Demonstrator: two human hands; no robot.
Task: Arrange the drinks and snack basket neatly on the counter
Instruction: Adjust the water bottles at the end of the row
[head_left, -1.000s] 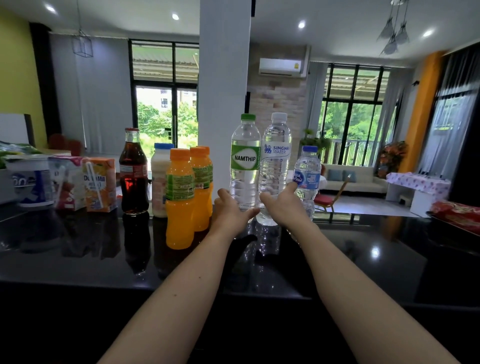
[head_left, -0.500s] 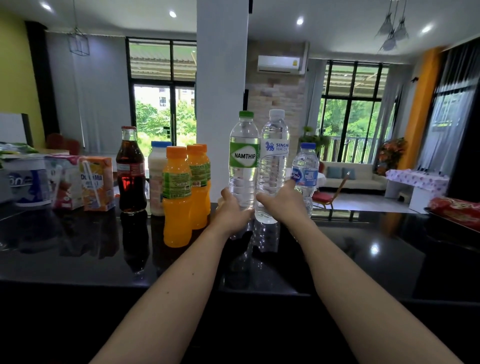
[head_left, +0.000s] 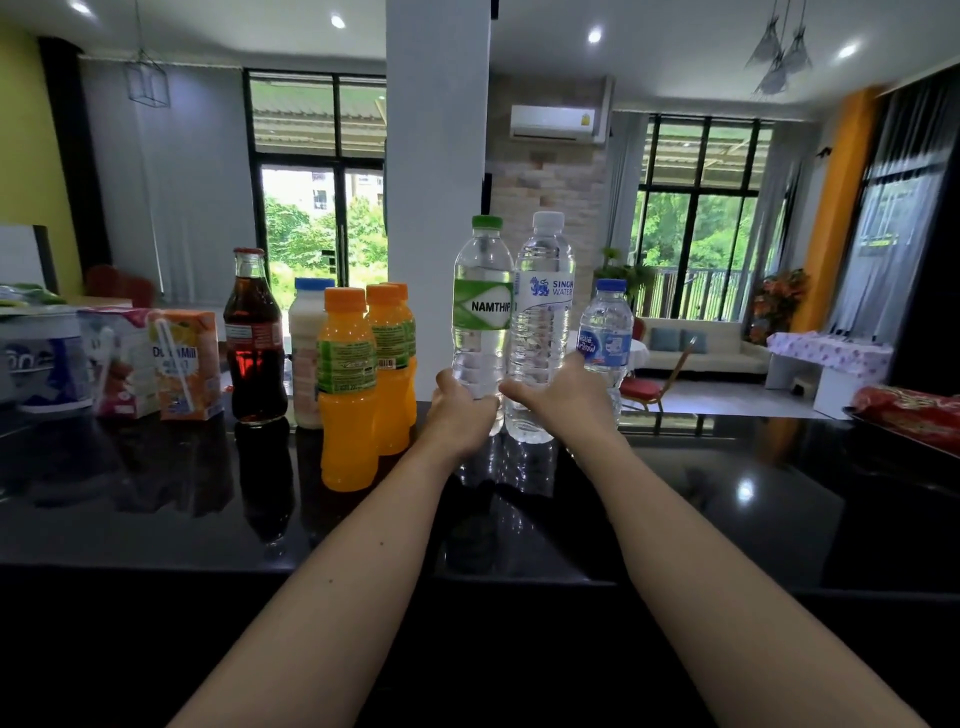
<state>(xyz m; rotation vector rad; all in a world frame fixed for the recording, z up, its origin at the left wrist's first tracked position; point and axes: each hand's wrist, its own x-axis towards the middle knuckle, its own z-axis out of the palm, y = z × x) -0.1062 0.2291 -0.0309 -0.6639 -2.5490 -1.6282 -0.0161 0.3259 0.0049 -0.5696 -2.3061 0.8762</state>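
Two cartons (head_left: 182, 364) and a cola bottle (head_left: 254, 338) stand at the worktop's (head_left: 156, 493) left, then juice bottles (head_left: 347, 389). The left hand (head_left: 460, 410) has its fingers wrapped around the Namthip bottle (head_left: 482, 312); the right hand (head_left: 558, 397) likewise grips the Singha bottle (head_left: 540, 322). Lining-up seems underway; next, probably nudge both flush with the row.

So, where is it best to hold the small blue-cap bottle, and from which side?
Probably around its label band, coming from the right: the small bottle stands upright, the right hand and Singha bottle crowd its left, and its right is free.
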